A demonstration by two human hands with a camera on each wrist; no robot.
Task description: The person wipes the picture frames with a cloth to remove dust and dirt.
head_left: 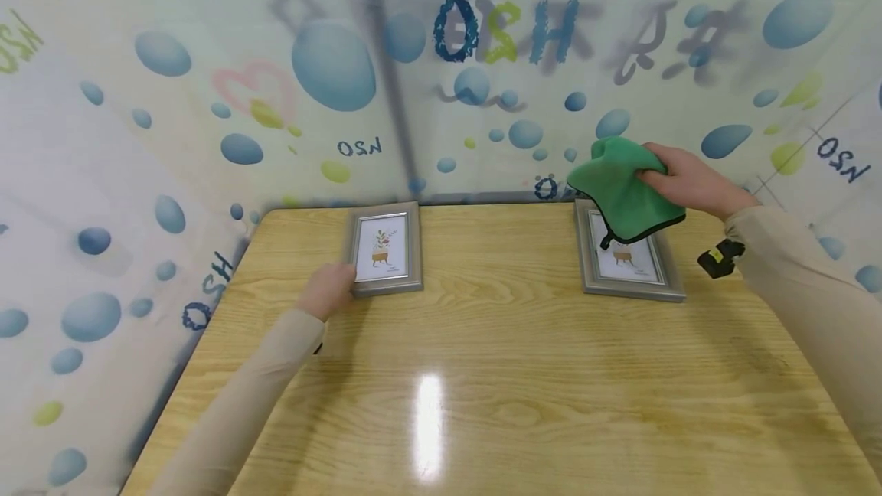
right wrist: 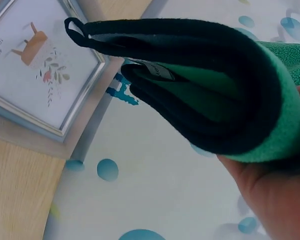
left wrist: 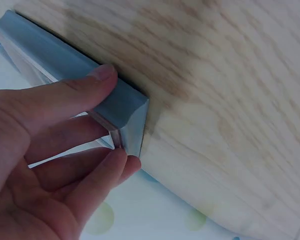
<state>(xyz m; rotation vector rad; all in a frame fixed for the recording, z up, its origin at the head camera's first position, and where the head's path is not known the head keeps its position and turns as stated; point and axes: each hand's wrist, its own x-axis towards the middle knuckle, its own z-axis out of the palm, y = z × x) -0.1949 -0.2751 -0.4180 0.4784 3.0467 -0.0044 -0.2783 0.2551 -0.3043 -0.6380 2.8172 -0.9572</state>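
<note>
At the back left of the table, my left hand [head_left: 329, 291] grips the near left edge of a silver-grey picture frame [head_left: 415, 251] with a plant print. In the left wrist view the thumb lies along the frame moulding [left wrist: 84, 55], and the fingers curl about its corner. My right hand [head_left: 689, 178] pinches a folded green cloth [head_left: 623, 182] with dark edging and a small loop. The cloth hangs over a second, matching picture frame [head_left: 630, 295] at the back right and covers its upper part in the head view. A white label shows inside the cloth's fold [right wrist: 160, 70].
Both frames are on a light wood table [head_left: 496, 358], near its back edge. Behind and beside it hangs a pale curtain [head_left: 510, 106] with blue and green drops and lettering. A black device [head_left: 720, 259] sits at the right wrist.
</note>
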